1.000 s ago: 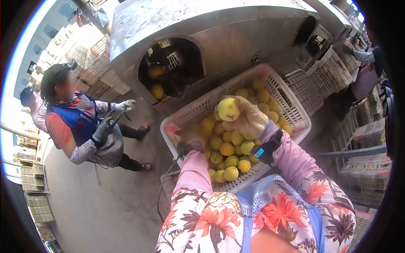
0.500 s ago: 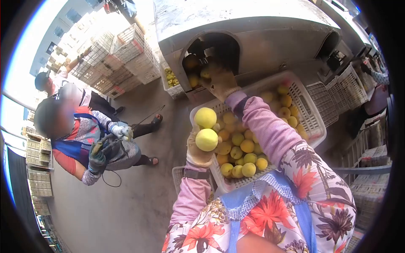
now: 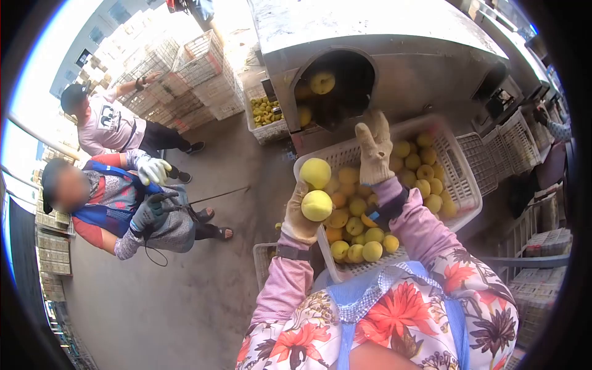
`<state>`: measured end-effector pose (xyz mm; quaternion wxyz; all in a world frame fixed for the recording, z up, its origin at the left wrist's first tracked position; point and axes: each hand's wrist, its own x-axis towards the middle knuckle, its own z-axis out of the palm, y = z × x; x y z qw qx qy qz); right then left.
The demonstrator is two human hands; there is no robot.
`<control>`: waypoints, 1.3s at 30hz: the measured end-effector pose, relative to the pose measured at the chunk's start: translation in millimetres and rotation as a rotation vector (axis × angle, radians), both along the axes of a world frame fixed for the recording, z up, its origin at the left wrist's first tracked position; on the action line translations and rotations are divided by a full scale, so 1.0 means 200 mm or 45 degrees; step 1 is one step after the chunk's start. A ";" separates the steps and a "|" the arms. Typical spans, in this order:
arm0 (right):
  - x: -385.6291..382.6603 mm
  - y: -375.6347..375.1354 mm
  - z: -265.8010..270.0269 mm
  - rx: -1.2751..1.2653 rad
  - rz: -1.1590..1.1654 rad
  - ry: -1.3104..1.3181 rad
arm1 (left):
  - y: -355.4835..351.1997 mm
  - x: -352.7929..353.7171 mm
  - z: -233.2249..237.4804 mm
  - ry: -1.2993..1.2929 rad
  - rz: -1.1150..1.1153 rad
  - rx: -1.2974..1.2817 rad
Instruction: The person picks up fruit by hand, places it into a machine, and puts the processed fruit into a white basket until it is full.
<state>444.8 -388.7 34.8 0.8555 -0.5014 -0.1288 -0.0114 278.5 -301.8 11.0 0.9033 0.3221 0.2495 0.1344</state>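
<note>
My left hand (image 3: 298,220), in a pale work glove, holds two yellow peaches: an upper peach (image 3: 315,173) and a lower peach (image 3: 317,205), one above the other. They are over the left edge of a white plastic crate (image 3: 464,161) with many more peaches (image 3: 356,227) in it. My right hand (image 3: 376,148), gloved too, is above the far side of this crate with its fingers apart and no fruit visible in it. Just beyond it is the round opening (image 3: 345,80) of a metal machine, where a peach (image 3: 322,82) shows inside.
The metal housing (image 3: 394,37) spans the far side. Behind it at left stands a crate of small yellow-green fruit (image 3: 265,112). Two people are on the left, one with gloved hands (image 3: 151,169) and a thin rod. Stacked white crates (image 3: 203,61) stand behind them.
My right hand has come out of the machine's opening and back over the crate. My left hand keeps both peaches. The gloved person at left has raised one hand.
</note>
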 end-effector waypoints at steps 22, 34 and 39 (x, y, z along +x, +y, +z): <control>-0.28 -0.31 -0.01 -0.165 1.119 0.485 | -0.16 0.04 -0.03 -0.300 -0.015 0.242; 0.23 0.16 0.11 -1.686 -0.117 -0.789 | -0.17 0.10 -0.03 -0.021 0.007 0.206; 0.36 0.36 -0.01 -1.836 -0.201 -0.844 | -0.12 0.06 -0.09 -0.046 -0.009 0.086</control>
